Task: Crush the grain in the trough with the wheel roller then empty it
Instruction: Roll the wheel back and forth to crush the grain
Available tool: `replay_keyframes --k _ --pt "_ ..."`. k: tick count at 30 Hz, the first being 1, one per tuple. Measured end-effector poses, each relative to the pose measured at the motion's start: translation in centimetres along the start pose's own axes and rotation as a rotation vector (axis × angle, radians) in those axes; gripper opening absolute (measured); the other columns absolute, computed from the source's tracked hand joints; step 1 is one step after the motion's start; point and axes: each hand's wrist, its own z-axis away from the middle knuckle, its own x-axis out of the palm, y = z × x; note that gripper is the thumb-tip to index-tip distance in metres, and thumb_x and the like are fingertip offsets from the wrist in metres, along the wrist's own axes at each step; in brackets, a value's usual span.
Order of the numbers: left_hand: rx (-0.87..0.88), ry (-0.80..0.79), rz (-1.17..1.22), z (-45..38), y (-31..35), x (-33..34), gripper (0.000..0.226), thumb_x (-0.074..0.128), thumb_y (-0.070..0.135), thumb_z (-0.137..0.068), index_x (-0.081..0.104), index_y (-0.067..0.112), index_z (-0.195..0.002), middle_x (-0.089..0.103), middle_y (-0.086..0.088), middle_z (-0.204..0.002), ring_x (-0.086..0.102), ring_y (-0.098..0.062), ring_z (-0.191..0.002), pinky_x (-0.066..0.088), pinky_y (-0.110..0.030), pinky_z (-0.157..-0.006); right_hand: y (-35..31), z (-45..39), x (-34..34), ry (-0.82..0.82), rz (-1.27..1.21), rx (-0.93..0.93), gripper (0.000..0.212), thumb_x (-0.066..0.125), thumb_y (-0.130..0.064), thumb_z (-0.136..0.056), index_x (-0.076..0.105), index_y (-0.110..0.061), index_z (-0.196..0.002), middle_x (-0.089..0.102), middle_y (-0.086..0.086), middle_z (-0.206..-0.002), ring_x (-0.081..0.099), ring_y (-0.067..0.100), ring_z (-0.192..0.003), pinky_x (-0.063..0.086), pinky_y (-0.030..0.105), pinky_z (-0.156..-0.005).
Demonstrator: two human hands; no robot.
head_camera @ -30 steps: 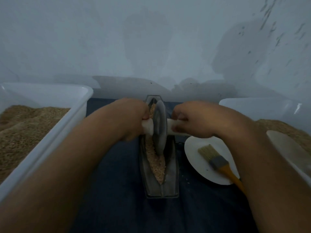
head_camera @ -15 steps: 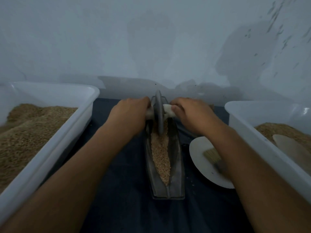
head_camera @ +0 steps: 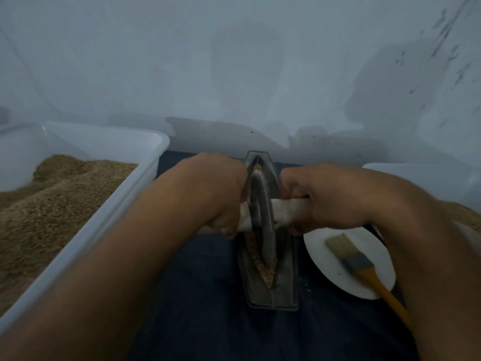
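Observation:
A narrow dark metal trough [head_camera: 285,285] lies lengthwise on the dark cloth in the middle of the view. Brown grain [head_camera: 263,267] lines its groove. A grey wheel roller [head_camera: 263,217] stands upright in the groove, over the trough's middle. A pale axle handle [head_camera: 285,207] sticks out from both sides of the wheel. My left hand [head_camera: 216,194] grips the left stub and my right hand [head_camera: 325,199] grips the right one. The wheel hides part of the grain.
A white tub [head_camera: 109,220] heaped with grain stands to the left. Another white tub [head_camera: 426,178] with grain is at the right edge. A white plate [head_camera: 330,267] beside the trough carries a brush [head_camera: 364,269] with a yellow handle. A pale wall rises behind.
Both hands have pulled the wheel roller back toward me from the trough's far end to its middle. The grip on the handle is unchanged.

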Motion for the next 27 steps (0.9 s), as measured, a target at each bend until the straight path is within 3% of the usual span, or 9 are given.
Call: replay_keyframes --k 5,8,14,17,19,21,24,27 --pt "-0.027 0.049 0.094 -1.2 -0.7 1.0 0.04 0.078 0.038 -0.079 0.063 0.023 -0.113 0.061 0.001 -0.109 0.057 -0.02 -0.097 0.05 -0.037 -0.086 0.8 -1.2 0.4 0.047 -0.018 0.012 0.032 0.079 -0.05 -0.073 0.054 -0.038 -0.089 0.061 -0.014 -0.09 0.058 0.008 -0.08 0.053 0.035 -0.07" --pt "-0.037 0.144 0.131 -2.7 -1.2 2.1 0.033 0.07 0.036 -0.086 0.063 0.022 -0.116 0.061 0.0 -0.107 0.051 -0.018 -0.088 0.047 -0.036 -0.076 2.2 -2.5 1.1 0.128 -0.031 0.003 0.02 0.072 -0.049 -0.081 0.061 -0.04 -0.096 0.062 -0.014 -0.09 0.056 0.005 -0.079 0.045 0.03 -0.064" --pt "-0.142 0.409 0.169 -5.5 -1.0 4.7 0.016 0.056 0.016 -0.092 0.051 0.019 -0.107 0.062 -0.005 -0.105 0.048 -0.025 -0.082 0.038 -0.04 -0.068 4.2 -5.7 3.9 0.356 -0.06 -0.033 0.028 0.053 -0.044 -0.097 0.062 -0.034 -0.121 0.066 -0.001 -0.111 0.059 0.022 -0.096 0.044 0.035 -0.074" --pt "-0.137 0.479 0.115 -6.6 -1.1 5.7 0.023 0.054 0.017 -0.096 0.047 0.016 -0.117 0.064 -0.007 -0.108 0.06 -0.028 -0.09 0.034 -0.036 -0.068 4.2 -6.9 4.8 0.549 0.073 -0.012 0.036 0.047 -0.046 -0.1 0.06 -0.028 -0.128 0.065 0.004 -0.12 0.056 0.027 -0.11 0.038 0.04 -0.095" --pt "-0.132 0.485 0.124 -6.9 -1.2 6.2 0.025 0.055 0.018 -0.096 0.046 0.016 -0.119 0.063 -0.007 -0.11 0.062 -0.029 -0.094 0.038 -0.037 -0.069 4.0 -7.1 5.0 0.59 0.11 -0.009 0.037 0.046 -0.046 -0.101 0.059 -0.028 -0.13 0.064 0.001 -0.123 0.053 0.025 -0.115 0.031 0.04 -0.102" --pt "-0.12 0.473 0.139 -6.8 -1.2 6.0 0.027 0.058 0.019 -0.093 0.046 0.017 -0.117 0.063 -0.007 -0.109 0.061 -0.03 -0.095 0.044 -0.04 -0.072 3.9 -7.0 4.8 0.557 0.089 0.001 0.036 0.047 -0.047 -0.1 0.058 -0.029 -0.13 0.064 0.002 -0.121 0.054 0.025 -0.112 0.035 0.04 -0.098" --pt "-0.079 0.438 0.132 -6.1 -1.1 5.0 0.031 0.063 0.021 -0.089 0.047 0.018 -0.116 0.063 -0.006 -0.109 0.06 -0.03 -0.097 0.042 -0.038 -0.074 4.1 -5.8 4.0 0.428 -0.045 0.044 0.031 0.053 -0.05 -0.095 0.056 -0.031 -0.12 0.063 0.001 -0.111 0.058 0.025 -0.098 0.045 0.038 -0.078" --pt "-0.048 0.373 0.156 -4.6 -0.6 3.6 0.032 0.064 0.024 -0.088 0.054 0.021 -0.117 0.062 -0.006 -0.111 0.059 -0.029 -0.101 0.045 -0.039 -0.076 4.1 -4.2 3.0 0.284 -0.06 0.05 0.024 0.063 -0.052 -0.087 0.053 -0.035 -0.099 0.061 -0.009 -0.097 0.055 0.012 -0.082 0.036 0.03 -0.059"
